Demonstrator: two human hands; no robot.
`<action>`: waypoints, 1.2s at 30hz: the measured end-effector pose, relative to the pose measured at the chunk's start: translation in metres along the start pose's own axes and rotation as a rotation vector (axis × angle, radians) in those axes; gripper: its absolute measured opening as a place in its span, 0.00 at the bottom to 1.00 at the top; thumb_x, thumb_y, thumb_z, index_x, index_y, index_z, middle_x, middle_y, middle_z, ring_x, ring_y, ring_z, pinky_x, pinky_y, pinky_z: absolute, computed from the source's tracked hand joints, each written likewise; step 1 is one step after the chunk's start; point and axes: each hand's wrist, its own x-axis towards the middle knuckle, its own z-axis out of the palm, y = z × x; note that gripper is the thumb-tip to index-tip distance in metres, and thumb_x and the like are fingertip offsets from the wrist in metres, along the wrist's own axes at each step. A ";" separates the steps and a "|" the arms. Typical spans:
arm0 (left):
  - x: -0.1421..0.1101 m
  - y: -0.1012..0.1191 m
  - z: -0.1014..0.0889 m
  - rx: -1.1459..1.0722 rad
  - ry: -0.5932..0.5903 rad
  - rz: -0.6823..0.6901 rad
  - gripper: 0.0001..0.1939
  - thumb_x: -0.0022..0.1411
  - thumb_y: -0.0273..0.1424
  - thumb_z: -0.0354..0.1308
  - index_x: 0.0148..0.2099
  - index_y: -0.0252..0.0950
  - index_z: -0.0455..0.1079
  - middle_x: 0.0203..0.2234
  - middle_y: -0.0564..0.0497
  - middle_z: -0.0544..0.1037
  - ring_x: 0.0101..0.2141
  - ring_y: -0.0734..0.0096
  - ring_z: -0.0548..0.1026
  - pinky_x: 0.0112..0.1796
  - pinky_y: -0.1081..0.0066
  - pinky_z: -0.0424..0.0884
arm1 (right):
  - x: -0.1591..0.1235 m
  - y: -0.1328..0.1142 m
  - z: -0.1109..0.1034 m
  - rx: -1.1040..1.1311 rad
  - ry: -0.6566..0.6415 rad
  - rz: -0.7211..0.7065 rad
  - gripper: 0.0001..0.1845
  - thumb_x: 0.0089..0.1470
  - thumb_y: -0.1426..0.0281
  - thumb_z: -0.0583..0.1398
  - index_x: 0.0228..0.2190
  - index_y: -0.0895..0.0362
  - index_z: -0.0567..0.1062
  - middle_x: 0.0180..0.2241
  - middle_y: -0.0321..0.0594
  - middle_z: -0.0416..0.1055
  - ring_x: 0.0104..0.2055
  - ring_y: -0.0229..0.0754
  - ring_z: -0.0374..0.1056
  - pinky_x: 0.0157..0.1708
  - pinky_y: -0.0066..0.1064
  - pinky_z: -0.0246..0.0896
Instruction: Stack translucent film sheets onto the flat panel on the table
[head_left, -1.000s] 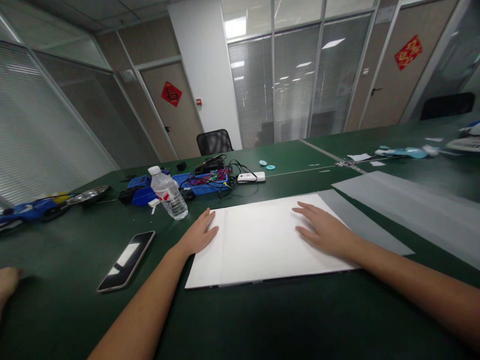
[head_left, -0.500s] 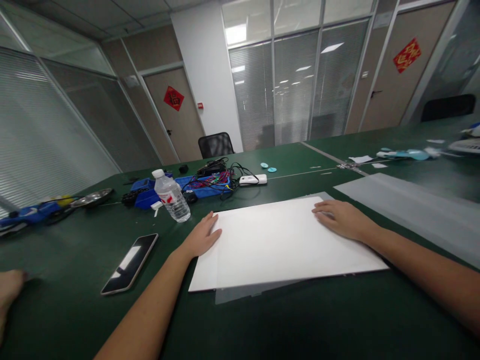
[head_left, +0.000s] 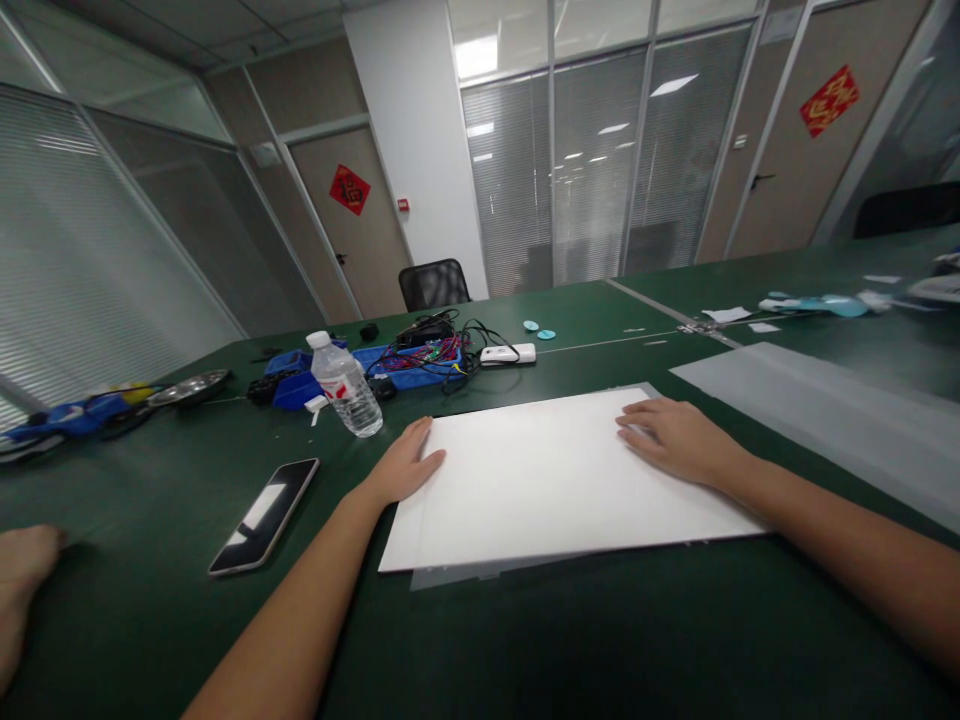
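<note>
The white sheet [head_left: 540, 490] lies flat on the green table [head_left: 525, 650], its near edge facing a stretch of tabletop that reaches the bottom of the view. The left hand [head_left: 409, 465] rests with fingers loosely spread at the sheet's left edge, thumb on top; the right hand [head_left: 675, 440], unclenched, lies palm down near the far right corner. The sheet looks smooth, matte and roughly rectangular; a thin translucent film [head_left: 480, 575] peeks out beneath its near edge. Another frosted sheet [head_left: 817, 410] lies apart to the right. A clear plastic bottle [head_left: 349, 390] stands just beyond the left hand, before a blue tray [head_left: 424, 379] of tangled wires; a phone [head_left: 264, 517] lies left of the forearm.
</note>
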 end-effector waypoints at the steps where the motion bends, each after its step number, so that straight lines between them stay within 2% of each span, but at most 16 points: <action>1: 0.000 0.000 0.000 -0.002 0.003 0.000 0.46 0.66 0.55 0.56 0.73 0.26 0.63 0.73 0.28 0.63 0.72 0.39 0.62 0.72 0.44 0.55 | 0.000 0.000 0.001 0.002 0.004 0.000 0.32 0.71 0.49 0.49 0.55 0.53 0.83 0.59 0.49 0.76 0.60 0.57 0.71 0.60 0.61 0.66; 7: 0.001 -0.004 0.002 -0.023 0.025 0.020 0.44 0.66 0.54 0.58 0.73 0.30 0.62 0.72 0.31 0.65 0.71 0.40 0.64 0.71 0.43 0.56 | 0.000 0.008 0.012 -0.024 -0.004 0.058 0.33 0.70 0.49 0.48 0.62 0.51 0.78 0.64 0.48 0.72 0.66 0.58 0.66 0.63 0.63 0.62; 10: 0.001 -0.005 0.003 -0.023 0.020 0.021 0.45 0.66 0.55 0.57 0.73 0.28 0.62 0.72 0.29 0.64 0.71 0.40 0.64 0.71 0.43 0.56 | -0.001 0.010 0.015 -0.019 -0.021 0.089 0.33 0.70 0.48 0.48 0.63 0.50 0.77 0.66 0.47 0.69 0.69 0.61 0.62 0.66 0.72 0.54; 12: 0.001 -0.006 0.003 -0.025 0.018 0.019 0.46 0.66 0.56 0.57 0.73 0.28 0.62 0.72 0.29 0.64 0.71 0.40 0.64 0.72 0.43 0.55 | -0.001 0.010 0.014 0.010 -0.034 0.097 0.33 0.70 0.46 0.49 0.62 0.49 0.77 0.67 0.48 0.69 0.69 0.62 0.62 0.66 0.73 0.53; 16: 0.001 -0.009 0.003 -0.043 0.021 0.024 0.45 0.64 0.57 0.59 0.73 0.32 0.63 0.71 0.32 0.66 0.71 0.40 0.64 0.72 0.43 0.55 | -0.001 0.015 0.010 0.033 -0.022 0.081 0.34 0.69 0.44 0.49 0.60 0.49 0.79 0.65 0.45 0.71 0.68 0.60 0.65 0.67 0.68 0.56; 19: 0.001 -0.011 0.003 -0.066 0.019 0.032 0.44 0.64 0.55 0.60 0.72 0.32 0.64 0.72 0.32 0.66 0.71 0.40 0.64 0.72 0.42 0.55 | 0.001 0.028 0.008 0.014 0.018 0.070 0.34 0.70 0.45 0.48 0.59 0.49 0.80 0.64 0.44 0.73 0.67 0.58 0.66 0.68 0.64 0.57; 22: 0.001 -0.013 0.002 -0.092 0.023 0.020 0.44 0.63 0.55 0.60 0.72 0.33 0.64 0.72 0.33 0.65 0.72 0.41 0.63 0.72 0.43 0.54 | 0.003 0.045 0.008 0.007 0.043 0.114 0.34 0.70 0.47 0.49 0.58 0.53 0.81 0.61 0.47 0.75 0.62 0.57 0.71 0.63 0.55 0.66; 25: 0.001 -0.012 0.001 -0.115 0.023 -0.010 0.44 0.63 0.54 0.61 0.72 0.33 0.64 0.73 0.34 0.65 0.72 0.41 0.63 0.72 0.43 0.53 | 0.004 0.057 0.010 -0.005 0.036 0.165 0.33 0.69 0.49 0.49 0.53 0.57 0.83 0.58 0.50 0.76 0.55 0.57 0.75 0.57 0.53 0.70; 27: 0.001 -0.011 0.000 -0.129 0.018 -0.032 0.43 0.62 0.51 0.61 0.72 0.33 0.64 0.73 0.35 0.65 0.72 0.41 0.63 0.72 0.43 0.52 | 0.005 0.061 0.011 -0.006 0.029 0.151 0.32 0.68 0.51 0.50 0.51 0.57 0.83 0.57 0.50 0.77 0.54 0.56 0.75 0.57 0.52 0.71; 29: 0.001 -0.010 -0.001 -0.138 0.011 -0.047 0.42 0.62 0.47 0.61 0.72 0.32 0.64 0.73 0.35 0.65 0.72 0.42 0.62 0.73 0.43 0.51 | 0.005 0.063 0.010 0.000 0.020 0.114 0.31 0.68 0.51 0.50 0.52 0.56 0.83 0.58 0.48 0.77 0.57 0.55 0.74 0.60 0.51 0.68; 33: 0.001 -0.008 -0.004 -0.152 -0.002 -0.066 0.41 0.58 0.39 0.59 0.72 0.31 0.64 0.74 0.36 0.63 0.73 0.44 0.61 0.73 0.44 0.49 | 0.007 0.076 0.003 -0.061 0.025 0.056 0.31 0.67 0.51 0.51 0.56 0.56 0.82 0.60 0.49 0.75 0.67 0.57 0.65 0.68 0.53 0.58; 36: 0.000 -0.007 -0.006 -0.175 -0.007 -0.067 0.41 0.56 0.35 0.58 0.72 0.34 0.66 0.74 0.39 0.63 0.73 0.45 0.60 0.73 0.45 0.49 | 0.003 0.098 -0.005 -0.193 0.025 0.228 0.33 0.68 0.52 0.51 0.63 0.56 0.77 0.66 0.51 0.69 0.71 0.58 0.58 0.71 0.50 0.49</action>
